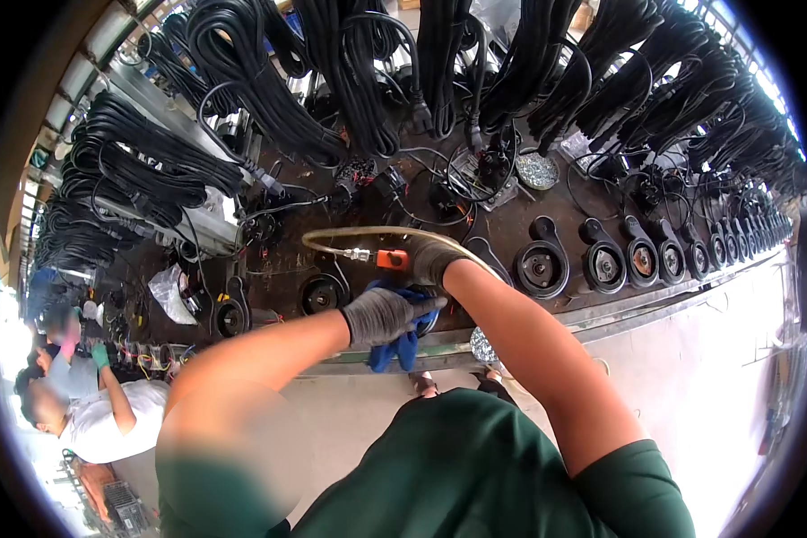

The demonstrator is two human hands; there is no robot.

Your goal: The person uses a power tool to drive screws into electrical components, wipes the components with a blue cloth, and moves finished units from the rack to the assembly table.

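Observation:
My left hand [381,316], in a grey knit glove, is closed on a bunched blue cloth [393,351] at the front edge of the bench. The cloth hangs partly over that edge. Just beyond it my right hand [433,261], also gloved, is closed around an orange air tool [392,259]. A metal fitting [356,255] joins the tool to a pale hose [368,231], which loops back over my right wrist. A round black housing [321,294] lies left of my hands. Whatever lies under the cloth and gloves is mostly hidden.
Several round black housings [541,267] with tabs line the bench front to the right. Coiled black cables [233,72] hang along the far side. A dish of small metal parts [537,170] stands beyond my hands. At far left, a person in white [121,417] works.

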